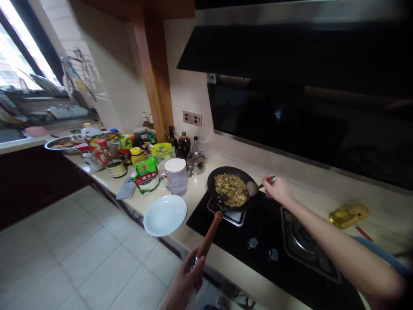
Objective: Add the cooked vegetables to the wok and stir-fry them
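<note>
The left hand (189, 275) is closed around the end of a long, rounded wooden handle (209, 236) that runs up to a round, dark metal wok (231, 187), which sits over the near-left burner of a glossy black glass stove (258, 228) set into the pale stone desk (200, 202). The wok holds a lumpy, yellow-brown heap of stir-fried food (231, 189) with darker green flecks. The right hand (276, 188), well apart from the left, is clamped on the slim shiny metal handle of a spatula (253, 188), whose smooth, pale rounded blade rests at the right rim of the wok, touching the edge of the food. Just beside the stove on the left lies a shallow, round white plate (164, 215), glazed and bare, partly overhanging the desk's front edge. Behind it stands a translucent plastic jug (176, 176) with a white lid and side handle, and near that a small steel pot (195, 162) with a lid. Further left, the desk is crowded with soft printed packets, glass jars and dark bottles, too small to tell apart, and a wide steel bowl (63, 144). On the far right a bottle of yellow oil (347, 215) lies blurred on the desk. Above the stove hangs a dark, angular glass-fronted hood (306, 86)
</note>
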Demonstrator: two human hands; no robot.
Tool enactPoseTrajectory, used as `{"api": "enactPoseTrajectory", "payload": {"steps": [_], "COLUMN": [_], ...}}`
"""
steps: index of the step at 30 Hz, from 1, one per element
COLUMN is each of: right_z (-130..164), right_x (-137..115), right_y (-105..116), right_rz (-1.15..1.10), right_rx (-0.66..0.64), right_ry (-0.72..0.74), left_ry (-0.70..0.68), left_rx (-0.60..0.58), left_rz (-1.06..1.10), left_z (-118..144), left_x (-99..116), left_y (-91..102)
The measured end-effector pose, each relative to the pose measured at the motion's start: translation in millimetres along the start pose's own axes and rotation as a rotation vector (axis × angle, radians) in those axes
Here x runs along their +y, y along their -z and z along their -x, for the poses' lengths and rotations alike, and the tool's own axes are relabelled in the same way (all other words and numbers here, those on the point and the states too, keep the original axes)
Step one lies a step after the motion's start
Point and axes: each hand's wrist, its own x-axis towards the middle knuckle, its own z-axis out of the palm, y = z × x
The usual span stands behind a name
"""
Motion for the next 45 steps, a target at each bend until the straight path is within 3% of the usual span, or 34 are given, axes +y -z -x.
{"api": "enactPoseTrajectory", "payload": {"steps": [2,4,6,8,11,13,16,18,20,23,25,27,29,33,35,40,42,45], "right_z": [-1.9,2.6,8.3,9.5,2.3,-1.1,10.0,29.0,52.0,85.4,103.9,116.1,117.9,88.8,65.9,16.1,1.6,-10.8], "right_x": [6.9,12.6,16.0,19.1,29.8,40.9,52.3,47.6,30.0,-10.7,-33.2,-42.8,-38.0,-9.7,-2.0,-15.8,-19.0,-12.4], "right_y": [-21.6,-32.9,-31.9,-26.7,-31.8,-44.6,-54.5,-42.0,-13.9,35.8,54.3,51.0,29.1,-11.9,-6.3,41.7,40.0,8.7], "right_rz": [-0.122,-0.159,-0.120,0.004,0.198,0.282,0.459,0.605,0.702,0.647,0.546,0.500,0.528,0.556,0.453,0.355,0.327,0.125], "right_rx": [0.022,-0.021,-0.109,-0.164,-0.154,-0.205,-0.385,-0.503,-0.575,-0.611,-0.623,-0.634,-0.629,-0.502,-0.395,-0.119,-0.076,-0.021], "right_ry": [-0.115,-0.088,0.071,0.335,0.668,0.794,0.954,1.054,1.087,0.955,0.848,0.794,0.787,0.754,0.665,0.330,0.191,-0.033], "left_ry": [0.003,-0.001,0.011,0.020,0.020,0.022,0.019,0.005,-0.002,-0.006,-0.025,-0.040,-0.041,-0.040,-0.040,-0.093,-0.104,-0.103], "left_rx": [-0.005,-0.017,-0.019,-0.016,-0.007,-0.002,-0.014,-0.030,-0.052,-0.075,-0.079,-0.082,-0.080,-0.038,-0.020,-0.027,-0.024,-0.021], "left_rz": [-0.020,-0.045,-0.060,-0.072,-0.088,-0.087,-0.092,-0.092,-0.081,-0.083,-0.102,-0.120,-0.133,-0.140,-0.131,-0.083,-0.074,-0.076], "left_z": [-0.2,-2.0,-5.3,-8.9,-12.1,-12.1,-10.3,-9.2,-8.5,-7.2,-5.9,-4.5,-3.4,-1.5,0.1,3.1,2.1,-0.8], "left_x": [-0.4,-2.4,-5.9,-9.2,-9.9,-7.0,-0.8,2.5,4.1,3.3,1.1,-1.3,-3.1,-4.6,-5.6,-9.7,-11.2,-13.0], "left_y": [-0.6,-0.3,0.9,2.8,5.4,6.0,5.4,5.2,5.7,6.5,5.4,2.9,-0.4,-5.0,-5.2,-3.3,-2.6,-1.2]}}
